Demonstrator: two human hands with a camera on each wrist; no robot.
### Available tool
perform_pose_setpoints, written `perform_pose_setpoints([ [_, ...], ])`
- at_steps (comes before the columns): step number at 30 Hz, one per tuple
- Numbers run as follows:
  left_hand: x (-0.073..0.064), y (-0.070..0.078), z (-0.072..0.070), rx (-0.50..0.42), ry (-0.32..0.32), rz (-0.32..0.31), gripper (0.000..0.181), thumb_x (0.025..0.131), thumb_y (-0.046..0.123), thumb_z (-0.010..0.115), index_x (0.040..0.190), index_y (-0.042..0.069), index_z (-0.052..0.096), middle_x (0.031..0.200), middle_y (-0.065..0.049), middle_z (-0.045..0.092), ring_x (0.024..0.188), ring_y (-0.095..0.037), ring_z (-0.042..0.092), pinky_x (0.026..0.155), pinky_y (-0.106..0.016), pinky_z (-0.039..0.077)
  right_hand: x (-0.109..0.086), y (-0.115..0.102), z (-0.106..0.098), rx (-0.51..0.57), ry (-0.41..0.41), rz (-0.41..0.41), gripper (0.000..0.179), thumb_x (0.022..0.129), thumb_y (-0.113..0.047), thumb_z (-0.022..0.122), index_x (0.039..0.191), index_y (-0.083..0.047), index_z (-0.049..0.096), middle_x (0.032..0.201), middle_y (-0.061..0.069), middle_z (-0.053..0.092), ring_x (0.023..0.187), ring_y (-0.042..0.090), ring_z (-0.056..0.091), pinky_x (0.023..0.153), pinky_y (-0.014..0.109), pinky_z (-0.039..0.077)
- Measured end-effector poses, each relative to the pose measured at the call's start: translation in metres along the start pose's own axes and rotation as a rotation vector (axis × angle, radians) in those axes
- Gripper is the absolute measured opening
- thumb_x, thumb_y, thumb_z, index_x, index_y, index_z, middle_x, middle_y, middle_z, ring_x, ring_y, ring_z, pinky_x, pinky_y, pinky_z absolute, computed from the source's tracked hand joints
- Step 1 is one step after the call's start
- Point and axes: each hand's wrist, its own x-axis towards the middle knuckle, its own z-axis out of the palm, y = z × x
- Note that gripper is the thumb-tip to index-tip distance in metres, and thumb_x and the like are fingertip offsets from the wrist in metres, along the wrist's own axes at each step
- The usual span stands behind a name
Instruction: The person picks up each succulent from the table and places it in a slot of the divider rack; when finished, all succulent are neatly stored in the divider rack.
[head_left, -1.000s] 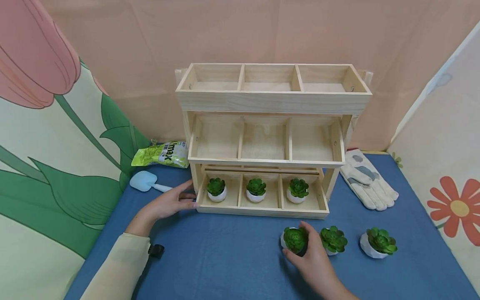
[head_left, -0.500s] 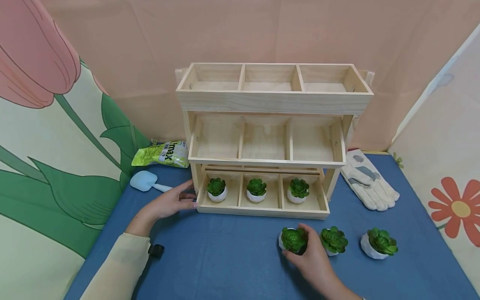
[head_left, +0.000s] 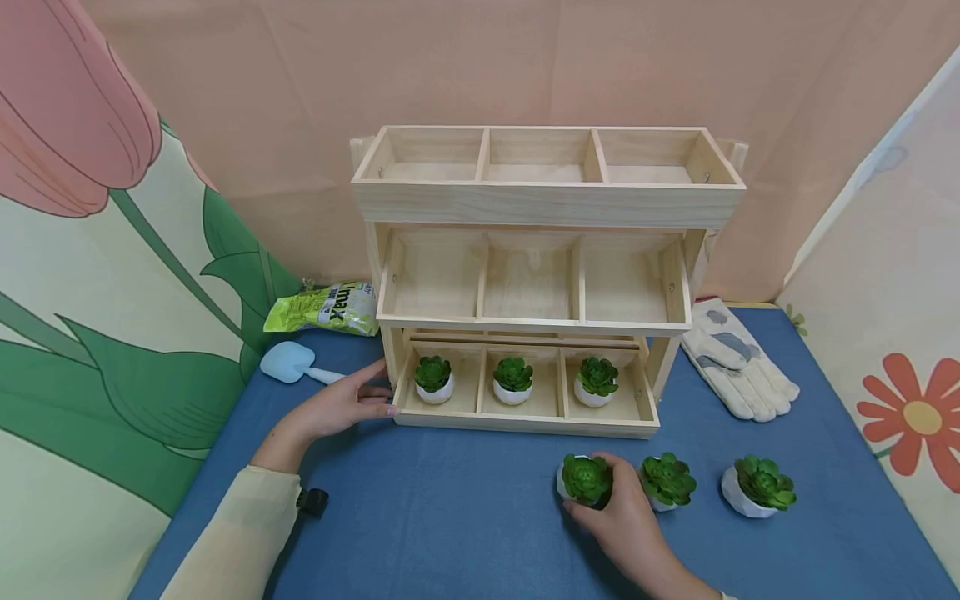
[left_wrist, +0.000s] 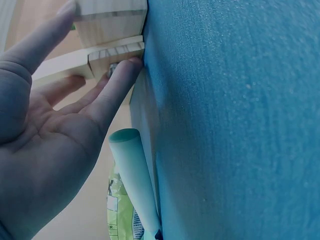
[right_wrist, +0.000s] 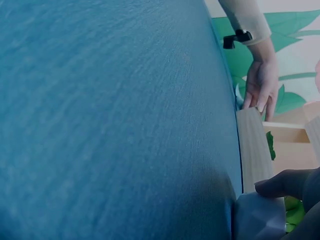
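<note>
In the head view my right hand (head_left: 618, 521) holds a potted succulent (head_left: 587, 479) between thumb and fingers, at the table's front. The right wrist view shows the thumb against its white faceted pot (right_wrist: 260, 217), on the blue cloth. My left hand (head_left: 341, 406) touches the lower left corner of a wooden three-tier shelf (head_left: 547, 205). In the left wrist view its fairly straight fingers (left_wrist: 112, 90) rest by the shelf's leg, the thumb against the front box. Three succulents stand one per compartment in the bottom tier, including a middle succulent (head_left: 513, 379).
Right of my right hand stand two more succulents, a near one (head_left: 666, 481) and a farther one (head_left: 757, 486). White gloves (head_left: 738, 362) lie right of the shelf. On the left are a light-blue toy shovel (head_left: 288, 362) and a green bag (head_left: 322, 308).
My right hand and the succulent it holds have shifted slightly left, then stayed nearly still. The left hand stays at the shelf corner.
</note>
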Motion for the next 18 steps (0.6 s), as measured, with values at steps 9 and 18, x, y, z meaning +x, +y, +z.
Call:
perform_pose_setpoints([
  [9,0.001,-0.001,0.000,0.002,-0.001,0.004,0.098,0.103,0.029,0.075,0.174,0.016,0.009,0.177,-0.027,0.020,0.150,-0.049,0.050,0.118,-0.057,0.052,0.001,-0.006,0.001,0.021,0.003,-0.030,0.079,0.079,-0.013,0.093,0.142,0.009,0.049,0.134,0.029,0.054,0.124,0.039,0.060,0.103,0.057,0.056],
  [18,0.001,-0.001,0.001,-0.015,-0.004,0.000,0.098,0.103,0.029,0.075,0.174,0.017,0.008,0.177,-0.026,0.019,0.151,-0.049,0.049,0.119,-0.056,0.052,0.001,-0.015,0.001,0.030,0.001,-0.058,0.077,0.079,-0.011,0.093,0.140,0.008,0.050,0.132,0.027,0.053,0.119,0.035,0.059,0.101,0.054,0.056],
])
